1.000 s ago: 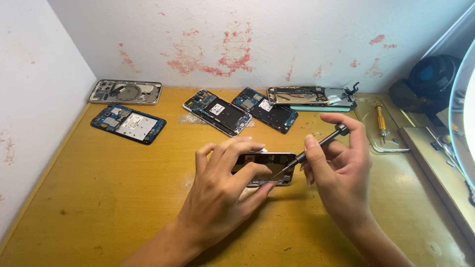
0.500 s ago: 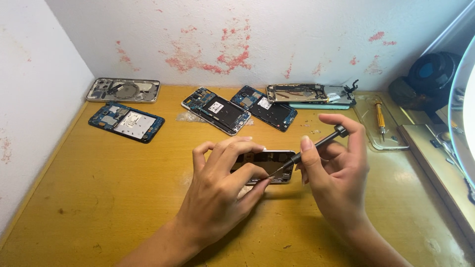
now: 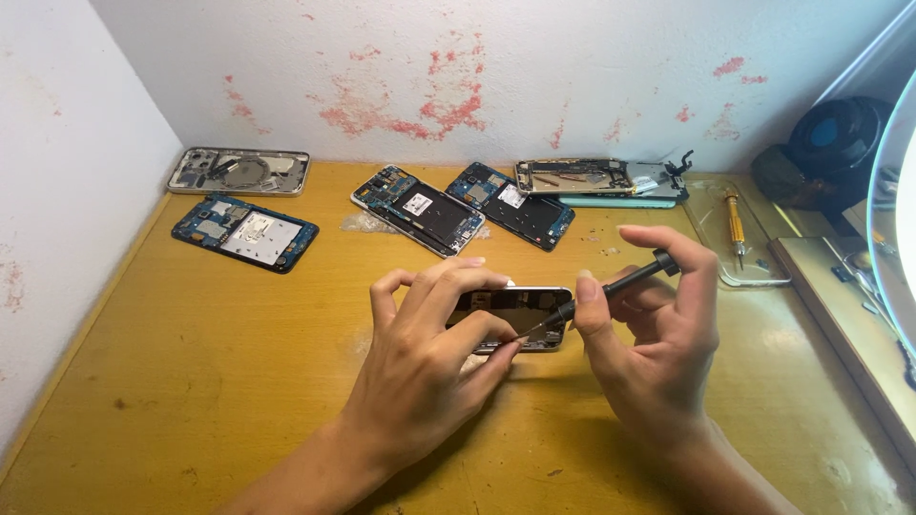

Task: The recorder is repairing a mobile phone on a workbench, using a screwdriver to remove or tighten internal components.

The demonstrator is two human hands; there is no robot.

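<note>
An opened smartphone (image 3: 520,307) with a silver frame lies on the wooden table (image 3: 191,381) in the middle of the view. My left hand (image 3: 429,353) grips it from the near side, fingers curled over its top edge and thumb at its lower edge. My right hand (image 3: 658,343) holds a thin black screwdriver (image 3: 611,286) between thumb and fingers. The tool slants down to the left, its tip resting on the phone's lower right part beside my left thumb.
Several opened phones lie along the back: a silver one (image 3: 239,172), a blue one (image 3: 245,234), two dark ones (image 3: 417,210) (image 3: 510,205) and one on a teal case (image 3: 601,181). A yellow-handled screwdriver (image 3: 734,224) sits on a clear tray. A round lamp rim (image 3: 892,210) stands at right.
Both hands and the phone have stayed in nearly the same place. The screwdriver's tip has shifted slightly along the phone's lower edge.
</note>
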